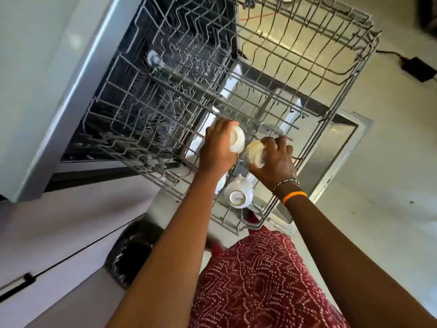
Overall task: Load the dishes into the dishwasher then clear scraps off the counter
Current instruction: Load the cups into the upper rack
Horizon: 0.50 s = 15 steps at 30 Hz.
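Note:
The dishwasher's upper wire rack [343, 95] is pulled out over the open door [343, 147]. My left hand [217, 147] grips a cream cup [237, 140] and holds it over the rack's near part. Just to its right, my right hand [276, 162] grips a second cream cup [254, 152], tilted on its side. Closer to me, a white cup [238, 191] sits upside down in the rack's near corner, its base mark showing. Another white piece [221, 184] beside it is mostly hidden by my left wrist.
The lower rack [146, 95] stays inside the dark tub. A bin with a black bag [132, 254] stands on the floor at my left, next to white cabinet drawers [59, 233]. A black power adapter and cable [417, 67] lie on the floor at right.

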Tool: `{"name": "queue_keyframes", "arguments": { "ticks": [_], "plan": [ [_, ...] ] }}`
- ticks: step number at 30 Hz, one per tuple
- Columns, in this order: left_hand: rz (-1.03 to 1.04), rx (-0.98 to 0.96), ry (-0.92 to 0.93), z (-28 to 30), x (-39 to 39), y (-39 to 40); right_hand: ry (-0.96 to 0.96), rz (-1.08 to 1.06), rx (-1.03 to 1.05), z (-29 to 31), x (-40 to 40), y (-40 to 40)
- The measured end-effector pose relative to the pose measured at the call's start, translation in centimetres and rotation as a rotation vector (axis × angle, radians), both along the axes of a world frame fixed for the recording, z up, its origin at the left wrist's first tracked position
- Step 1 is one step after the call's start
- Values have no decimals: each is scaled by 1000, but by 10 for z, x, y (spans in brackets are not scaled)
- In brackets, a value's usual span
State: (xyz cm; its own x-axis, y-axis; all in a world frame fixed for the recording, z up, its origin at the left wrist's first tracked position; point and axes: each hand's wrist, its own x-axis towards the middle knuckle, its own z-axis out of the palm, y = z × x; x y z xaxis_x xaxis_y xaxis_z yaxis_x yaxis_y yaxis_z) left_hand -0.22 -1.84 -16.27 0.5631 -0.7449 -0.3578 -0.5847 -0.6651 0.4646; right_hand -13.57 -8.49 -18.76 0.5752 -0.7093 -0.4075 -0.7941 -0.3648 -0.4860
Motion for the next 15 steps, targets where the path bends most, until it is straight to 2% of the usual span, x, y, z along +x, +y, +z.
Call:
{"name": "queue_keyframes", "arguments": {
  "ticks": [9,15],
  "plan": [
    [-108,23,-37,-6,-6,-7,65,32,33,-11,1,-3],
    [256,-3,34,6,-3,-2,102,40,69,-11,3,-4]
  ]
}}
